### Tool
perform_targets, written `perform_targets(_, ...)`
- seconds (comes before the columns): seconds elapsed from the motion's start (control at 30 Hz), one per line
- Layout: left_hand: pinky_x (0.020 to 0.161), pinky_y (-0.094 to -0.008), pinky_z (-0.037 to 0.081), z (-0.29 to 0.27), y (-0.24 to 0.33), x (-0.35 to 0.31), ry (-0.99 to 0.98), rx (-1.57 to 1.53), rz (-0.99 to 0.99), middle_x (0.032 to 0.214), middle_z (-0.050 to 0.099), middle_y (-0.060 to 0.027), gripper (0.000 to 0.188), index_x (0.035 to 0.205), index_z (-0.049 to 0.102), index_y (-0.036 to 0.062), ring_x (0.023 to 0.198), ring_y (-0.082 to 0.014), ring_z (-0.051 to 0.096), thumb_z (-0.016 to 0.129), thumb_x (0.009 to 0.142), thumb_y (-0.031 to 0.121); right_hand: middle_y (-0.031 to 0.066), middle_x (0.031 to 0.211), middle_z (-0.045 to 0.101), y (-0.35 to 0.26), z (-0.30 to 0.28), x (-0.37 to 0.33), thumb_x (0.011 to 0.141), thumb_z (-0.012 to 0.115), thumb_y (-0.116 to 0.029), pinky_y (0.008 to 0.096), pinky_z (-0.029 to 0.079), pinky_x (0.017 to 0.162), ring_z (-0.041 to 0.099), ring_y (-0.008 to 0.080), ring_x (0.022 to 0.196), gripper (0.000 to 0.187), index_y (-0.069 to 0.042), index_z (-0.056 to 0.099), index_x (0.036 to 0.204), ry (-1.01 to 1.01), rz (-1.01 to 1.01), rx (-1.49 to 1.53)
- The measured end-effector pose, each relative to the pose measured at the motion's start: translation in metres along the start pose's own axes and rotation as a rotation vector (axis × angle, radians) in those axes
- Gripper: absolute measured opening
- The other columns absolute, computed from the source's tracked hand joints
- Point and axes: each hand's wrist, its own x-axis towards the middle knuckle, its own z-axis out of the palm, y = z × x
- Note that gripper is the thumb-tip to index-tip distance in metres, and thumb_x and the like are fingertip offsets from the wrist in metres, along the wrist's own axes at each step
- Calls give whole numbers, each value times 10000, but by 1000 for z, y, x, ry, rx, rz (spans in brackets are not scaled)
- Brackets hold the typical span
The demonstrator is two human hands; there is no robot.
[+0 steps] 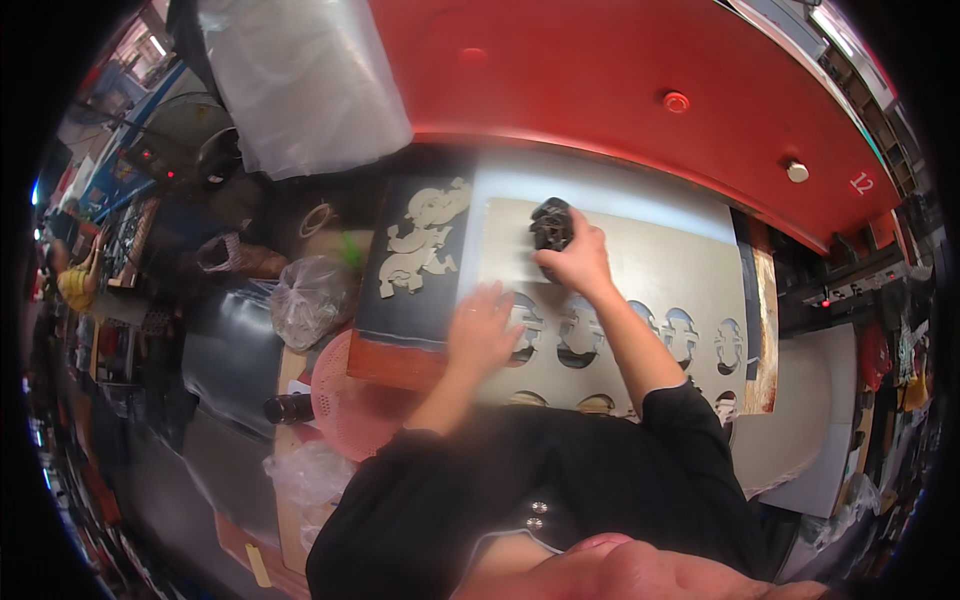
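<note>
My right hand grips a dark cutting die with an openwork outline, over the upper left part of a beige sheet. Whether the die touches the sheet I cannot tell. Shaped holes run in a row across the middle of the sheet, and more show along its near edge, partly covered by my body. Fingers spread, my left hand rests at the sheet's left edge beside the leftmost hole. Farther left, cut beige pieces lie in a loose group on a dark board.
A red machine front with a round red button spans the far side. Translucent plastic sheeting hangs at the upper left. On the left stand a pink basket and a clear plastic bag.
</note>
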Motion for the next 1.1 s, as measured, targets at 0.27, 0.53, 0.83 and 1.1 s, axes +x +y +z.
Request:
perform_targets(0.27,1072,-479,329,-1,-2,-1,37,-31,-16,1339,525,-128,504,1236,608,119,1278,-314,458,674,804,369,315,1387,372,-13,38,7,557,779,-379,496,356,1060,398,468,1264,1020,-163,359,1461,36,-382,-386)
perform_targets(0.53,1069,-478,326,-3,-3,-1,42,-37,-10,1326,528,-129,501,1237,609,119,1268,-319,461,672,808,371,353,1374,354,-14,56,5,547,784,-334,474,361,1063,399,486,1251,973,-57,430,1410,48,-234,-169)
perform_targets(0.83,1074,-492,308,0,-2,-2,43,-45,-17,1325,521,-134,486,1205,618,121,1280,-332,449,691,793,367,354,1373,347,-33,65,-7,582,767,-335,478,370,1049,397,487,1232,913,-85,447,1399,115,-163,-251)
perform_targets(1.1,1079,-487,303,-1,-2,-2,42,-36,-12,1325,525,-133,495,1217,621,117,1284,-324,449,677,799,377,359,1394,350,1,40,-10,739,689,-553,490,352,1051,401,471,1278,926,-122,323,1472,106,-274,-143)
